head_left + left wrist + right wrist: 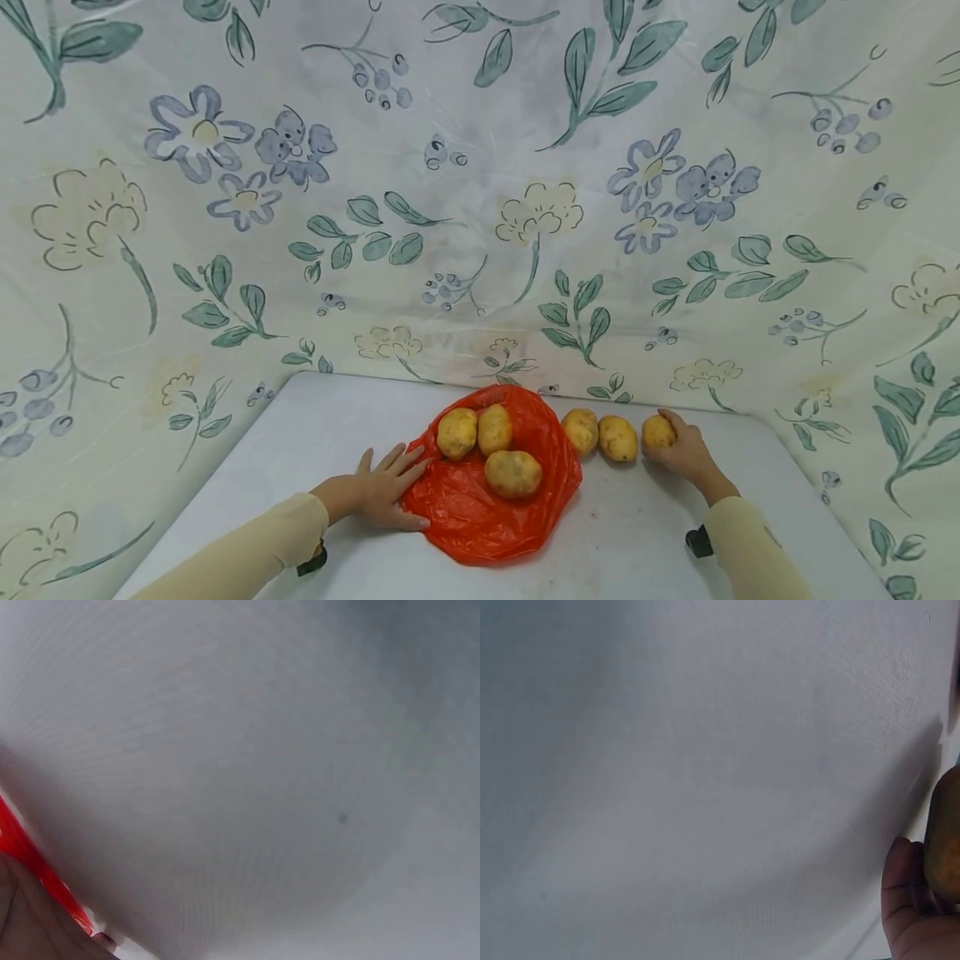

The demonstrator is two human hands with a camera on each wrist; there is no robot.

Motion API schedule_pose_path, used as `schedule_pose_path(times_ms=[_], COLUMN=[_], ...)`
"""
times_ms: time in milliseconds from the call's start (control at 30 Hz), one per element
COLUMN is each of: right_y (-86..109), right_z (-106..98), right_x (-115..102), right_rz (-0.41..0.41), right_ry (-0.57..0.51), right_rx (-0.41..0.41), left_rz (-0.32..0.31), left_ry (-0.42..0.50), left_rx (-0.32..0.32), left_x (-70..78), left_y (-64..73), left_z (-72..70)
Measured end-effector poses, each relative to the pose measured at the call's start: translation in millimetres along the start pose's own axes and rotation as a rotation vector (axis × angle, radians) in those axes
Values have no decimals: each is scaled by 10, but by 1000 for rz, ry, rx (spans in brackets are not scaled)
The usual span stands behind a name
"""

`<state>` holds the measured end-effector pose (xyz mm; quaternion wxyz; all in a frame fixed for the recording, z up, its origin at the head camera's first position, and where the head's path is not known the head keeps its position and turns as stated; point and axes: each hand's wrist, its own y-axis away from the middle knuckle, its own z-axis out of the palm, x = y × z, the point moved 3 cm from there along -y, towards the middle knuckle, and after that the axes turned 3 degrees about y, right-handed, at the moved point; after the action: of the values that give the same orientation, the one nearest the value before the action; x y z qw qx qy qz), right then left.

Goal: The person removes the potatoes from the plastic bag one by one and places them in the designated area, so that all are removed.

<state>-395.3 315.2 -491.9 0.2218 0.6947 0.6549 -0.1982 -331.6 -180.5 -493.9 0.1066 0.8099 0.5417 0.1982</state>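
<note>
Head view shows left fingers (392, 457) splayed against red bag (480, 525), right fingers (674, 423) clamping potato (657, 432).

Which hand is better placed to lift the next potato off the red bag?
Likely the left hand: its fingers touch the red bag and grip nothing, while the right hand holds the rightmost potato.
</note>
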Motion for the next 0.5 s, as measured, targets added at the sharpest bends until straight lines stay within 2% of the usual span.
schedule_pose_path(times_ms=[233, 500], right_y=[17, 43], right_z=[20, 44], right_x=[-6, -3], right_rz=[-2, 63], right_ry=[-9, -47], right_rx=[-43, -71], left_rz=[-1, -3], left_ry=[-1, -5], left_rx=[-2, 5], left_x=[12, 8], left_y=[6, 7], left_z=[-1, 17])
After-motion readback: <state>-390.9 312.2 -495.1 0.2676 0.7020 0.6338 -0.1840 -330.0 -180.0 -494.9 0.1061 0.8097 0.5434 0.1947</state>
